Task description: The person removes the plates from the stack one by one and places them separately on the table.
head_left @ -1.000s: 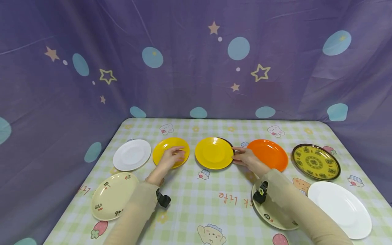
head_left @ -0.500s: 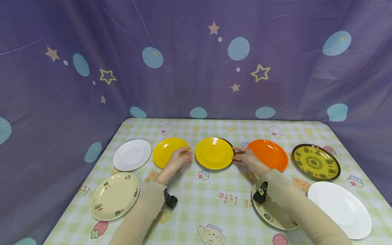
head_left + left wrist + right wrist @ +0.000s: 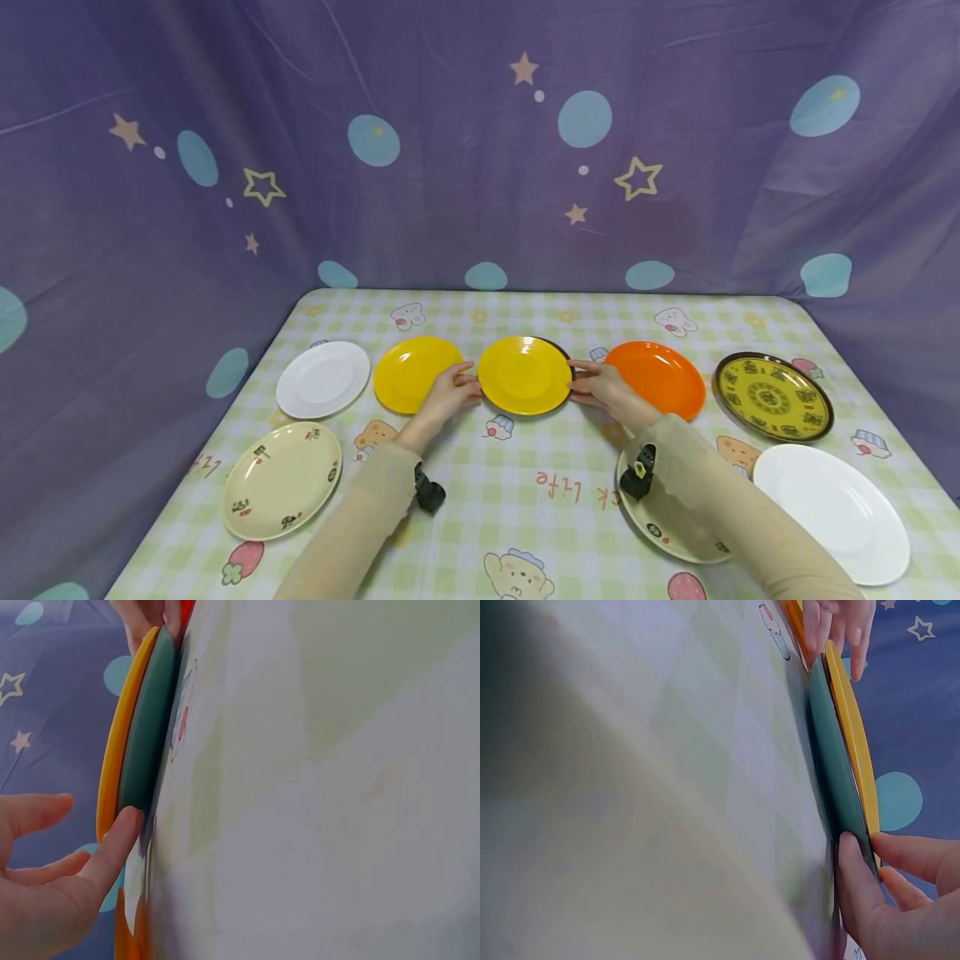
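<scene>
A yellow plate (image 3: 525, 375) lies on a dark-rimmed plate (image 3: 832, 750), which shows a green underside in both wrist views. The yellow one sits slightly left of centre, so a dark edge shows at the right. My right hand (image 3: 606, 390) holds the right rims, thumb against the green side and index finger at the yellow rim. At the left edge, my left hand (image 3: 448, 392) has its thumb at the green plate's side, while its other fingers (image 3: 45, 811) stand apart from the yellow rim. Another yellow plate (image 3: 408, 375) lies flat behind my left hand.
A white plate (image 3: 322, 379) and a cream patterned plate (image 3: 281, 483) lie at left. An orange plate (image 3: 660, 375), a brown-rimmed patterned plate (image 3: 772, 400), a white oval plate (image 3: 832, 517) and another cream plate (image 3: 660, 525), partly under my right forearm, lie at right.
My left hand has moved right, from above the left yellow plate to the left edge of the stacked plates. The right hand and the plates have stayed put.
</scene>
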The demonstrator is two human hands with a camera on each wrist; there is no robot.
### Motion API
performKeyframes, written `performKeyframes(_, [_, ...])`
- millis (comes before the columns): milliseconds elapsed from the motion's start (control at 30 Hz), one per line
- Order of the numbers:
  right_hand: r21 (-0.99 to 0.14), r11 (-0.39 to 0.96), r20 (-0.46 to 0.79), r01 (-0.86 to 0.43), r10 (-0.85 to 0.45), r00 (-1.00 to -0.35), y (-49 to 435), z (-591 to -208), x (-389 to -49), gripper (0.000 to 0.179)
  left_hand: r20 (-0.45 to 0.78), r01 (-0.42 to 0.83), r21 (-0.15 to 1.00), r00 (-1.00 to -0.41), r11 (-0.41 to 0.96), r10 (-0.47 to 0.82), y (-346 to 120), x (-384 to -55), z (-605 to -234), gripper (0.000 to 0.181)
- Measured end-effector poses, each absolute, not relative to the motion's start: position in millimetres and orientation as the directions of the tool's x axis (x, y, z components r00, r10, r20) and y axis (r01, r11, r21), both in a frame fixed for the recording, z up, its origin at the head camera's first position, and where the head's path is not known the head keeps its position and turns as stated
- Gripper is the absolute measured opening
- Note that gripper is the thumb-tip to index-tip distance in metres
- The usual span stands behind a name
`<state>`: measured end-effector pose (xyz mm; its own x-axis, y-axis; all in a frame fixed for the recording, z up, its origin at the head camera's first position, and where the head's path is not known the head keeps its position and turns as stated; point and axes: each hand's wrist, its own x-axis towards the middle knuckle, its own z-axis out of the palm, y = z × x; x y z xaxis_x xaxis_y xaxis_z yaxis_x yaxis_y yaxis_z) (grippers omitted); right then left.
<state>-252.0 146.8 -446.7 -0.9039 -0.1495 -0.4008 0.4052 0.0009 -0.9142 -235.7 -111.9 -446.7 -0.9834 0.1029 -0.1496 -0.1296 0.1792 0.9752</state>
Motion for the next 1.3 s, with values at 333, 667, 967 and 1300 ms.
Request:
performKeyframes(333, [-0.912, 0.011, -0.409, 0.411, -0.12, -0.905, 146, -448, -252, 0.051, -0.176, -0.166, 0.972, -0.983, 0.167, 0.048, -104, -240, -450, 0.05])
performKeyframes(667, [-0.911, 0.011, -0.411, 0.413, -0.12, -0.904, 145, -447, -252, 0.052, -0.218, -0.211, 0.959, -0.976, 0.192, 0.016, -100, -243, -450, 0.048])
performKeyframes(967, [-0.905, 0.019, -0.425, 0.425, -0.101, -0.9, 144, -448, -253, 0.05, -0.248, -0.245, 0.954, -0.969, 0.174, -0.001, -100, -243, -448, 0.05])
performKeyframes(1300, [-0.904, 0.012, -0.427, 0.428, -0.097, -0.899, 146, -449, -254, 0.05, -0.266, -0.262, 0.954, -0.964, 0.144, 0.006, -99, -243, -447, 0.05])
